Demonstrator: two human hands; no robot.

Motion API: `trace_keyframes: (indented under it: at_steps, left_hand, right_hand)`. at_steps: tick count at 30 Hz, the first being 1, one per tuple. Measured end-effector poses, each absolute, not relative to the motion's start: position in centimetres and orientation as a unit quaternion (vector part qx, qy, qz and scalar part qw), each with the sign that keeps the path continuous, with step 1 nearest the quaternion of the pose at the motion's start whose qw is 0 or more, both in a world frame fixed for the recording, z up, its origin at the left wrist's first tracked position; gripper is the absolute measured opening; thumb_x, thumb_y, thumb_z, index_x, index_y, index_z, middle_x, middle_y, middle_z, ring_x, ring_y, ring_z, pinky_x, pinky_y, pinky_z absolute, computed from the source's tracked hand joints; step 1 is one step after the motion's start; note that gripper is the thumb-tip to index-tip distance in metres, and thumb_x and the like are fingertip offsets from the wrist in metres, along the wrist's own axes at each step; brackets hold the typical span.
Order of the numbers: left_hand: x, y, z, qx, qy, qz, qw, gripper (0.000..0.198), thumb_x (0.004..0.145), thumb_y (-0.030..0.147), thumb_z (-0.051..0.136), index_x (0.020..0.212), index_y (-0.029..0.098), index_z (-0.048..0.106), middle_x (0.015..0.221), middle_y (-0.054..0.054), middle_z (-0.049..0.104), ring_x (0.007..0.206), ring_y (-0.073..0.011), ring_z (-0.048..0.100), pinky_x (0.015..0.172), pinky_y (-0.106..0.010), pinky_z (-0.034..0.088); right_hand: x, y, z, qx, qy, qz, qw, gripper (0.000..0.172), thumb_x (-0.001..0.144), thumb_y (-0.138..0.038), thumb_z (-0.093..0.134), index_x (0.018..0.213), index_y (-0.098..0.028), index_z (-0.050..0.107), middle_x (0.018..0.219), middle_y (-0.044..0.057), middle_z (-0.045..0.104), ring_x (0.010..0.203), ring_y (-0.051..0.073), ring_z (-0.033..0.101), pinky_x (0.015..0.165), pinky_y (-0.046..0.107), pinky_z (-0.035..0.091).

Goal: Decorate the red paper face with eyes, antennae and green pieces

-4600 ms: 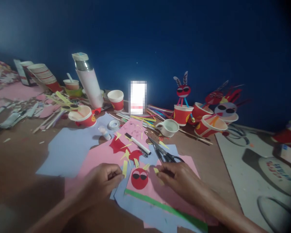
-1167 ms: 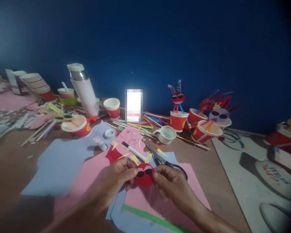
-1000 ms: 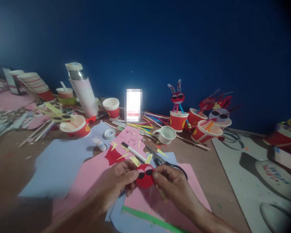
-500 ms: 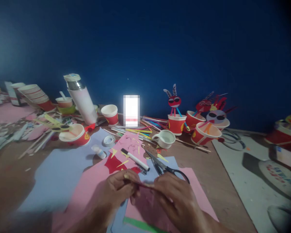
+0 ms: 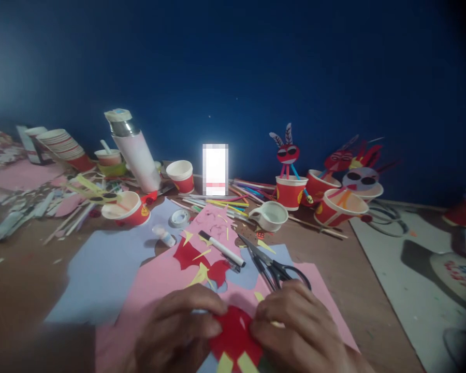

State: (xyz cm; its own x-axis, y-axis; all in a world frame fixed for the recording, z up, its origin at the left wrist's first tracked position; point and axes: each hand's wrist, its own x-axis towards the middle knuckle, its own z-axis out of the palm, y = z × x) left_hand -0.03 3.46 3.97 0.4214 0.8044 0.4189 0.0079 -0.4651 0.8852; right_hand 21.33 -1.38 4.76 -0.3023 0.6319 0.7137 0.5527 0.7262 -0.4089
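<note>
A rounded red paper cutout (image 5: 236, 331) with yellow paper strips (image 5: 248, 362) on its lower part is between my hands, low in the view. My left hand (image 5: 182, 324) pinches its left edge between thumb and fingers. On its right edge my right hand (image 5: 295, 326) pinches too, with a bit of yellow paper showing by the fingers. Black-handled scissors (image 5: 279, 267) lie just beyond my right hand. A marker (image 5: 225, 249), red paper scraps (image 5: 190, 256) and yellow scraps (image 5: 202, 274) rest on the pink and blue paper ahead.
A white mug (image 5: 272, 216), a glue bottle (image 5: 163, 235) and a tape roll (image 5: 179, 218) stand or lie farther off. Behind them are a flask (image 5: 135, 155), coloured sticks (image 5: 225, 202) and red paper cups (image 5: 291, 192) with paper figures. A blue wall closes the back.
The red cutout, earlier seen nearly edge-on, now faces me with its yellow strips visible. Both hands have lowered and turned, and the view has shifted slightly.
</note>
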Motion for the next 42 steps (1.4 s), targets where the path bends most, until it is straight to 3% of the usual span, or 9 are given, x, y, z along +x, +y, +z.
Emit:
trace_keyframes:
  at_steps: [5,10,15,18,21,24,28,33,42]
  left_hand:
    - [1.9,4.1,2.3,0.527,0.419,0.311,0.671,0.008,0.075,0.025,0.064,0.075,0.017,0.065,0.055,-0.001,0.061,0.049,-0.0111,0.053,0.048,-0.02,0.041]
    - [2.3,4.4,1.1,0.487,0.458,0.279,0.689,0.025,0.068,0.037,0.069,0.068,0.014,0.061,0.043,0.003,0.053,0.038,-0.007,0.041,0.041,-0.018,0.028]
    - [2.3,4.3,2.1,0.492,0.471,0.272,0.679,0.022,0.066,0.035,0.07,0.066,0.015,0.06,0.044,0.005,0.05,0.039,-0.0069,0.04,0.041,-0.019,0.03]
    - [2.1,4.7,2.2,0.495,0.48,0.282,0.667,0.022,0.069,0.034,0.068,0.063,0.016,0.057,0.041,0.006,0.048,0.037,-0.0064,0.038,0.041,-0.019,0.027]
    - [1.5,5.5,2.2,0.468,0.47,0.317,0.678,0.018,0.076,0.032,0.061,0.07,0.015,0.058,0.048,0.003,0.054,0.043,-0.0078,0.043,0.043,-0.019,0.03]
    - [1.0,6.2,2.3,0.426,0.435,0.353,0.71,0.013,0.08,0.028,0.059,0.075,0.016,0.058,0.059,0.001,0.06,0.052,-0.0094,0.05,0.049,-0.02,0.036]
    - [0.9,6.6,2.4,0.386,0.417,0.387,0.726,0.01,0.078,0.024,0.063,0.077,0.016,0.056,0.062,0.001,0.06,0.057,-0.0104,0.053,0.051,-0.021,0.039]
    - [1.1,6.6,2.6,0.341,0.42,0.4,0.74,0.013,0.076,0.019,0.063,0.085,0.017,0.055,0.06,0.003,0.058,0.054,-0.0096,0.052,0.051,-0.021,0.038]
    - [1.0,6.8,2.5,0.339,0.404,0.424,0.736,0.015,0.072,0.019,0.063,0.081,0.018,0.052,0.056,0.005,0.054,0.052,-0.0092,0.048,0.052,-0.022,0.037]
  right_hand:
    - [20.1,-0.5,3.5,-0.544,-0.517,0.489,0.446,0.012,0.079,-0.019,0.053,0.068,-0.019,0.05,0.062,-0.003,0.054,0.057,0.011,0.05,0.054,0.022,0.041]
    - [19.6,0.2,2.2,-0.532,-0.405,0.585,0.46,0.02,0.073,-0.025,0.059,0.062,-0.019,0.044,0.057,-0.005,0.045,0.054,0.009,0.041,0.051,0.02,0.032]
    - [19.5,0.1,2.3,-0.545,-0.416,0.577,0.444,0.019,0.074,-0.027,0.06,0.063,-0.019,0.046,0.056,-0.005,0.047,0.053,0.009,0.043,0.051,0.021,0.034]
    - [20.3,0.3,2.7,-0.57,-0.459,0.533,0.425,0.015,0.08,-0.032,0.054,0.075,-0.018,0.054,0.061,-0.003,0.055,0.055,0.012,0.051,0.052,0.021,0.038]
    - [22.4,1.0,3.0,-0.608,-0.584,0.38,0.38,0.018,0.086,-0.031,0.048,0.089,-0.019,0.061,0.072,0.001,0.064,0.064,0.016,0.058,0.057,0.024,0.042]
    - [24.6,2.0,2.7,-0.626,-0.692,0.184,0.309,0.018,0.088,-0.026,0.046,0.086,-0.021,0.064,0.083,0.004,0.067,0.076,0.019,0.061,0.068,0.028,0.043]
    - [25.4,2.5,1.9,-0.675,-0.723,0.047,0.137,0.014,0.087,-0.026,0.051,0.083,-0.022,0.064,0.084,0.005,0.066,0.08,0.025,0.062,0.067,0.033,0.043]
    - [24.6,2.2,1.9,-0.692,-0.719,0.022,0.06,0.016,0.086,-0.03,0.052,0.085,-0.02,0.063,0.086,0.008,0.066,0.083,0.028,0.061,0.071,0.038,0.045]
    - [24.8,2.2,2.6,-0.683,-0.729,0.017,0.031,0.016,0.08,-0.015,0.049,0.077,-0.019,0.065,0.079,0.008,0.068,0.077,0.026,0.063,0.067,0.035,0.043]
